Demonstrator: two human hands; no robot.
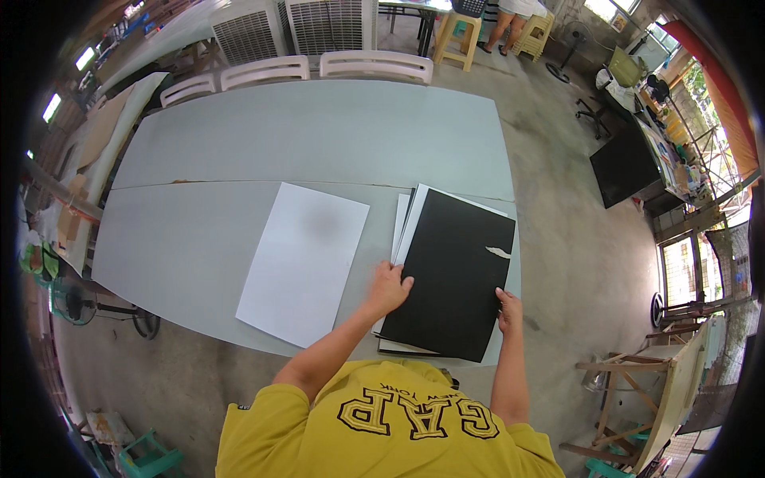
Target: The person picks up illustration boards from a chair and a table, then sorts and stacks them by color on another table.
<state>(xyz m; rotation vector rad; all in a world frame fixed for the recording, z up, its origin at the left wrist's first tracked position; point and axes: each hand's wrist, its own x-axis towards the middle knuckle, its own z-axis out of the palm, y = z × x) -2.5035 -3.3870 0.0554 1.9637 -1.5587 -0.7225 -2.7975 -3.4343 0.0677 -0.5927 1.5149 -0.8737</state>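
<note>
A black board (pixel 450 275) lies on top of an uneven stack at the near right of the grey table (pixel 199 215). It has a small torn pale patch (pixel 499 252) near its right edge. White sheets (pixel 413 209) stick out below it at the left and top. My left hand (pixel 389 288) is closed on the stack's left edge, its thumb over the black board. At the board's right edge, my right hand (pixel 508 309) grips with the thumb on top and the fingers partly hidden. Left of the stack lies a large white sheet or board (pixel 304 263), untouched.
White plastic chairs (pixel 264 72) line the table's far side, with air coolers (pixel 331 28) behind. A person (pixel 510 24) stands by yellow stools (pixel 458 40) at the back. A black desk (pixel 629 163) is at the right, and a wooden stand (pixel 645 382) at the near right.
</note>
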